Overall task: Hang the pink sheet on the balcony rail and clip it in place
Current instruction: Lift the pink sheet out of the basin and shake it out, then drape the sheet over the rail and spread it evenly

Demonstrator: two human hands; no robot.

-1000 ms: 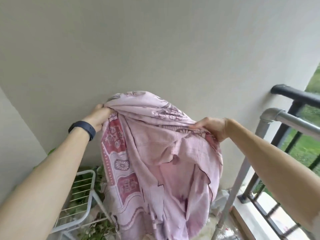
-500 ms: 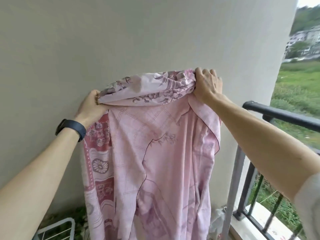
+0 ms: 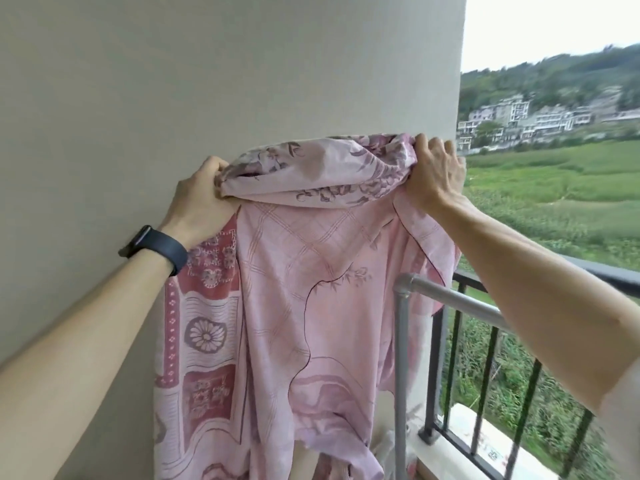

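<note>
Left hand (image 3: 199, 199) and right hand (image 3: 434, 174) are apart, each fisted on a bunched top corner of the pink sheet (image 3: 304, 289). Sheet held high by the wall, top edge level, rest hanging. Grey pipe rail (image 3: 446, 296) lies below-right, nearer the right hand. Since half a second ago the sheet has shifted rightward and the rail's top now shows.

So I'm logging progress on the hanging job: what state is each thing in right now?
Pink sheet: bunched along its top, held up in the air, rest hanging; on no rail, no clip seen.
Left hand: grips the sheet's bunched left end.
Right hand: grips the bunched right end.
Grey pipe rail: bare, nothing draped over it.
Black balcony rail: bare where visible.
Wristband: worn on the left wrist.
</note>
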